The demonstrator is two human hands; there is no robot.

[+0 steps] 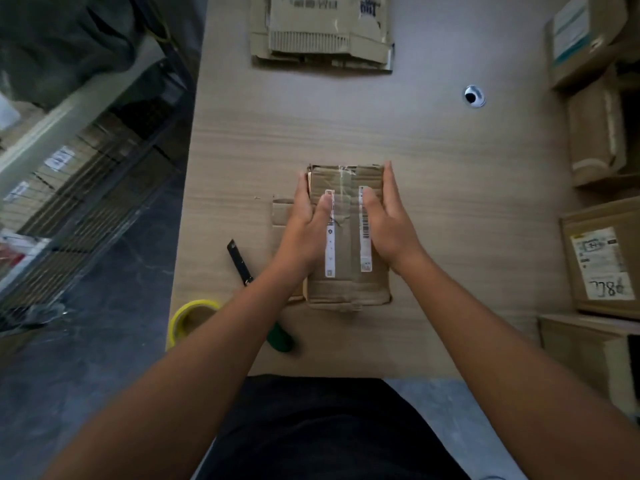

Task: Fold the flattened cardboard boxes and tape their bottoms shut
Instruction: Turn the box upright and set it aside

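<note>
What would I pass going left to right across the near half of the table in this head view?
yellow tape roll → black cutter → left hand → cardboard box → right hand → labelled box at the right edge

Dim, soft, wide-angle edge warping

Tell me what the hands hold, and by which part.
The cardboard box, clasped between both: left hand flat against its left side, right hand against its right side, thumbs on the taped flaps; fingers straight.
</note>
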